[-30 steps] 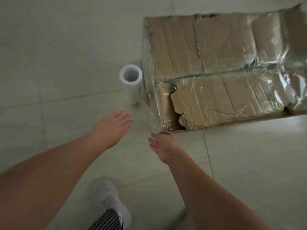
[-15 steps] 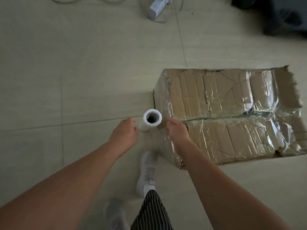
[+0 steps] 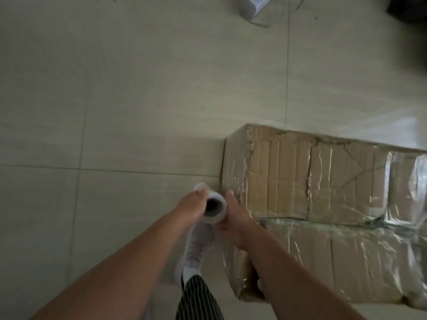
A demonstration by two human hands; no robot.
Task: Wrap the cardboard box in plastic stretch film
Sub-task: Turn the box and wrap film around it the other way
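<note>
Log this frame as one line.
left hand: holds film roll | right hand: holds film roll | cardboard box: on floor, partly film-covered

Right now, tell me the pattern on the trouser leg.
The trouser leg is dark with thin pale stripes; head view.

The floor (image 3: 138, 100) is laid with large pale beige tiles, matt and faintly streaked, with thin grout lines (image 3: 287, 77) running from 12 o'clock downward and across from 9 o'clock. At 12 to 1 o'clock lies a blurred white object (image 3: 254, 2) with a thin cable loop (image 3: 265, 26) around it, and a dark shape (image 3: 409, 8) fills the 2 o'clock corner. The light is dim, with a brighter sheen (image 3: 381, 128) on the tiles toward 3 o'clock
</note>
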